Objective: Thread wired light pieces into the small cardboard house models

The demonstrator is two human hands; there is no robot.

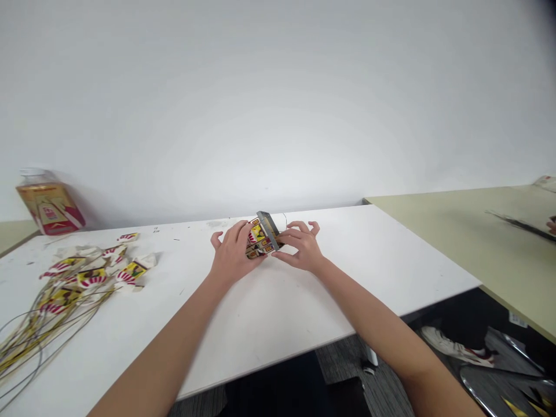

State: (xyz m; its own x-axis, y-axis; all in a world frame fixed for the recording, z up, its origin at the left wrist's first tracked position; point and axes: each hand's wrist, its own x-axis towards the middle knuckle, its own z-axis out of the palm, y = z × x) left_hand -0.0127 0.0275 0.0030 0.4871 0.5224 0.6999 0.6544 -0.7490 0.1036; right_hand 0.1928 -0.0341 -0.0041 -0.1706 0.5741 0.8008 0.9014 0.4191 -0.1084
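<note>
A small model house (257, 236), with printed windows and a patch of yellow, red and white, lies tilted on the white table between my hands. Its grey roof (269, 230) faces right. My left hand (232, 252) grips the house from the left, its fingers over the top and its little finger sticking out. On the other side, my right hand (304, 248) is closed at the roof, fingertips on the grey panel and thumb by its lower edge. A thin dark wire (285, 219) curves up behind the roof. My fingers hide part of the house.
Several yellow, red and white printed pieces (93, 276) with long thin wires (39, 330) are heaped at the left. An orange-red bottle (51, 202) stands against the wall. At right, a pale yellow table (434, 231) adjoins; another person's hand (551, 225) shows at its edge.
</note>
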